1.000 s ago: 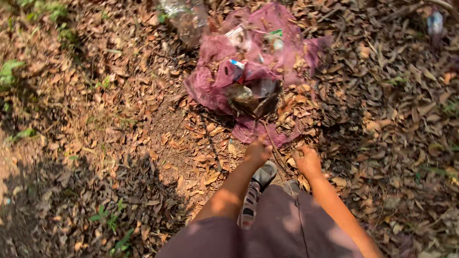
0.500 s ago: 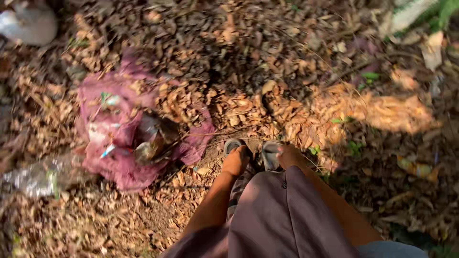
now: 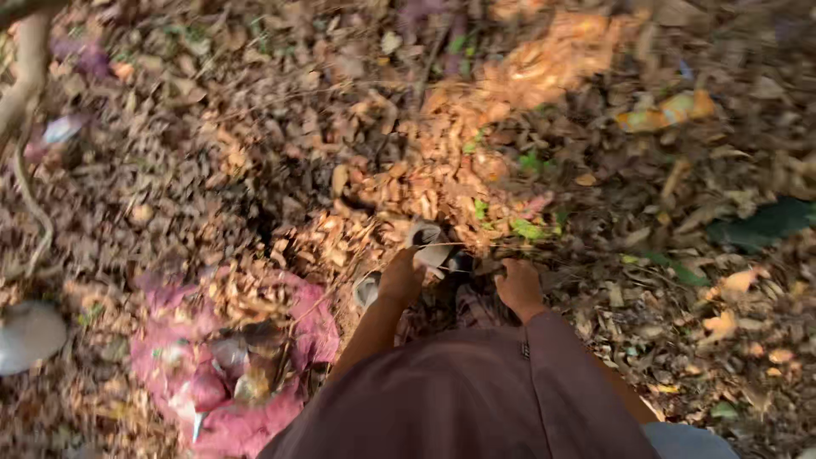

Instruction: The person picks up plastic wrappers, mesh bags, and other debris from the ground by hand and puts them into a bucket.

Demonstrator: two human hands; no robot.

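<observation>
A crumpled pink-magenta cloth sack [image 3: 246, 374] lies open on the ground, scattered with tan leaf scraps, with a dark brown glossy object and a bit of blue-and-white litter [image 3: 197, 422] in its folds. The ground of dry fallen leaves [image 3: 255, 153] is brown and grey in shade and bright orange-tan where sun falls on it [image 3: 527, 76]. Small fresh green leaves [image 3: 527, 228] dot the sunlit patch. A flattened orange-and-yellow wrapper [image 3: 671, 110] lies at upper right, with a dark green leaf [image 3: 765, 223] below it. A pale grey rounded object [image 3: 30, 336] sits at the left edge. The person's garment of plain dusty mauve-brown cloth [image 3: 459, 399] fills the bottom, with a patterned fabric [image 3: 472, 310] above it; the sandals [image 3: 429, 251] are grey and whitish.
</observation>
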